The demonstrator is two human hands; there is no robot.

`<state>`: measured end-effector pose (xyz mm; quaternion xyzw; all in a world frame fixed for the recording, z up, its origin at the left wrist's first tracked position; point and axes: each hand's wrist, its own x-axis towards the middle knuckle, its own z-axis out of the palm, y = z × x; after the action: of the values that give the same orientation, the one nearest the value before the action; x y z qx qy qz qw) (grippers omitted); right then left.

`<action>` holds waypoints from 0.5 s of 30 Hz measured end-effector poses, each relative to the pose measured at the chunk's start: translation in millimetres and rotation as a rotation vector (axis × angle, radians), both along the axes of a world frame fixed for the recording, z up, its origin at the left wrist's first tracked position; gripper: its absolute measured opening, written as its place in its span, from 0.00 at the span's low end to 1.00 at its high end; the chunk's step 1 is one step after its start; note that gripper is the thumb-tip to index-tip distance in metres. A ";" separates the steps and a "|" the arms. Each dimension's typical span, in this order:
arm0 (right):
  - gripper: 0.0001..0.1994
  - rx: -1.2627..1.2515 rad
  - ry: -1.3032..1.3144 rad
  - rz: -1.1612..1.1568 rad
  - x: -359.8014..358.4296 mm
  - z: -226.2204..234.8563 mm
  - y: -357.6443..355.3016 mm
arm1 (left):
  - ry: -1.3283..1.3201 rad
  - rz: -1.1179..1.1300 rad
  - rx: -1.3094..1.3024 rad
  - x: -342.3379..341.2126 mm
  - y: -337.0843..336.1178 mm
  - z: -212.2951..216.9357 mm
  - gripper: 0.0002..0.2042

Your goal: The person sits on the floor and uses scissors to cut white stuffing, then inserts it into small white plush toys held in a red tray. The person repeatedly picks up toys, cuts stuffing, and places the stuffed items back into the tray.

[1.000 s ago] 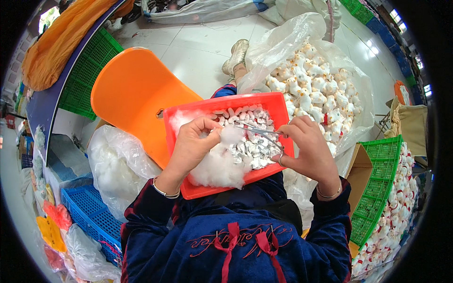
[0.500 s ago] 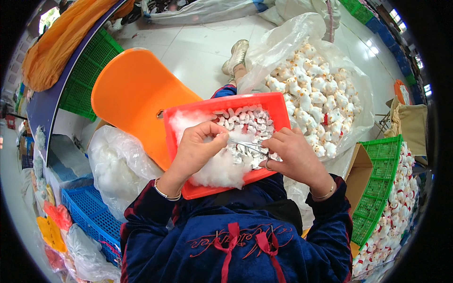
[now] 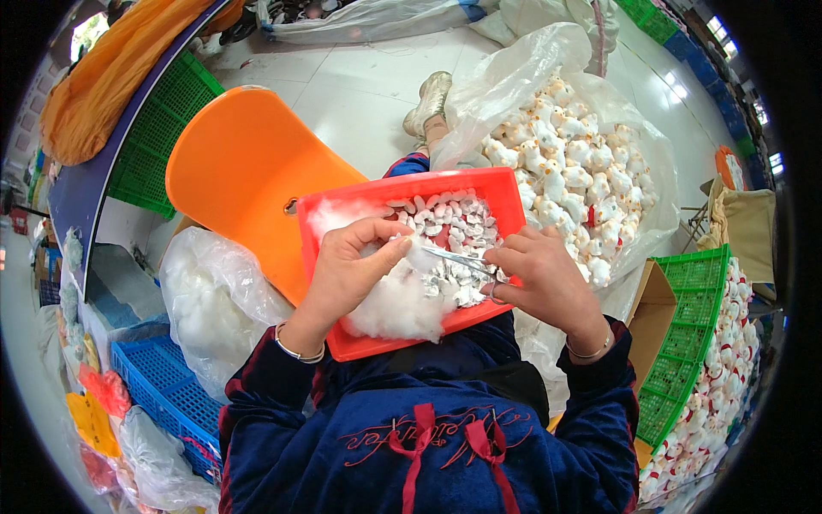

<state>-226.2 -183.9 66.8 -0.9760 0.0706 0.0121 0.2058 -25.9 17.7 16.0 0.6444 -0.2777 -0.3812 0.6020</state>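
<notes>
A red plastic tray (image 3: 508, 199) rests on my lap, with white fluffy stuffing (image 3: 398, 310) on its left and near side. Many small white and grey pieces (image 3: 467, 214) fill the rest of it. My left hand (image 3: 349, 270) is over the tray, thumb and forefinger pinching a small white piece (image 3: 419, 242). From the right, my right hand (image 3: 548, 281) grips slim metal forceps (image 3: 461, 257) by the finger loops. Their tips point left and reach the white piece; whether they are inside it cannot be made out.
An orange chair (image 3: 248, 171) stands beyond the tray to the left. A clear bag (image 3: 629, 128) of small white stuffed toys (image 3: 565, 171) lies at the far right. Bagged stuffing (image 3: 214, 300) and a blue crate (image 3: 167, 385) are left; a green crate (image 3: 685, 343) is right.
My right hand has shifted slightly right with the forceps, whose tips still reach the white piece. My left hand has barely moved and keeps its pinch.
</notes>
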 end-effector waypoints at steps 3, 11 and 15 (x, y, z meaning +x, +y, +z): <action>0.16 0.063 -0.002 0.039 2.9 -1.1 0.8 | 0.040 -0.048 0.027 -0.5 -1.5 -0.1 0.08; 0.19 0.098 -0.022 -0.007 -3.9 3.5 -4.4 | 0.094 -0.009 -0.047 4.8 1.1 -3.1 0.08; 0.19 0.080 -0.096 -0.038 -1.0 1.1 1.3 | 0.167 -0.028 -0.110 4.2 0.6 -3.9 0.08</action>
<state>-227.2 -182.6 68.0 -0.9649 0.0786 -0.0357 0.2481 -21.7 18.3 12.1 0.5722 -0.2559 -0.4262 0.6523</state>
